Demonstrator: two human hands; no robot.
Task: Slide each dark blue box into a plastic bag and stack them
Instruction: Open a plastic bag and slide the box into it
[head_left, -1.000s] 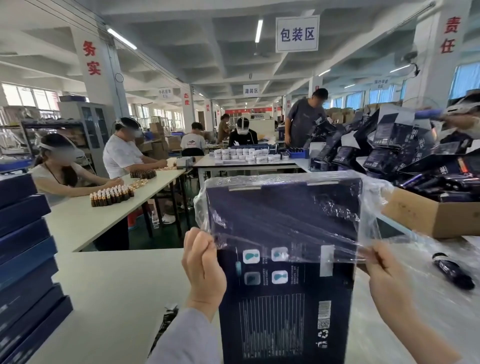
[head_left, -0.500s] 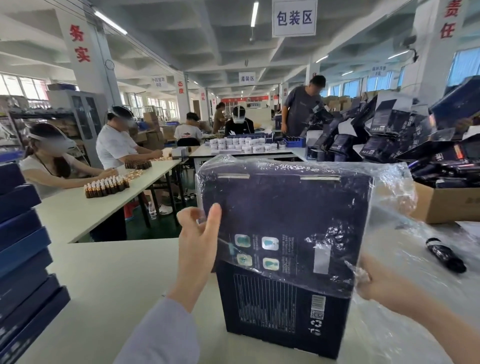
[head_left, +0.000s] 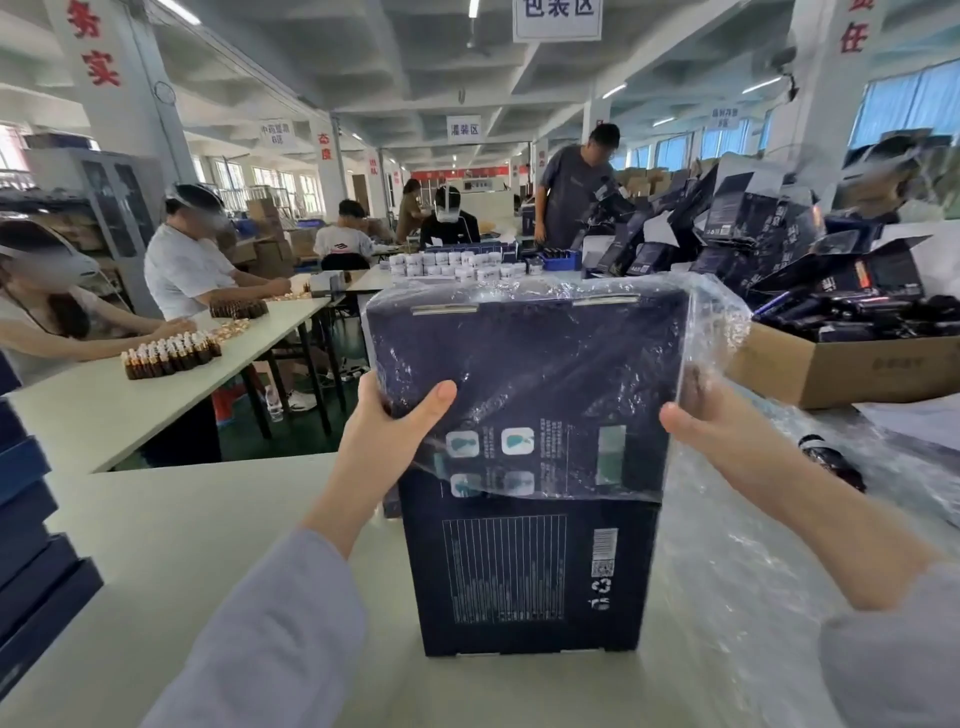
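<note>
Standing upright, dark blue box (head_left: 524, 571), plastic bag (head_left: 535, 374) covering upper half.

white pillars (head_left: 130, 104), ceiling strip lights (head_left: 614, 90), long white tables (head_left: 104, 410), windows (head_left: 909, 104) at right

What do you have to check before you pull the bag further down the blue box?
1. The dark blue box stands upright on the table: ok.
2. The plastic bag sits over the box's top: ok.
3. The left hand grips the bag at the box's left side: ok.
4. The right hand grips the bag at the box's right side: ok.
5. The bag covers the whole box: not ok, the lower part is bare.
6. The bag has no tear: cannot tell.
</note>
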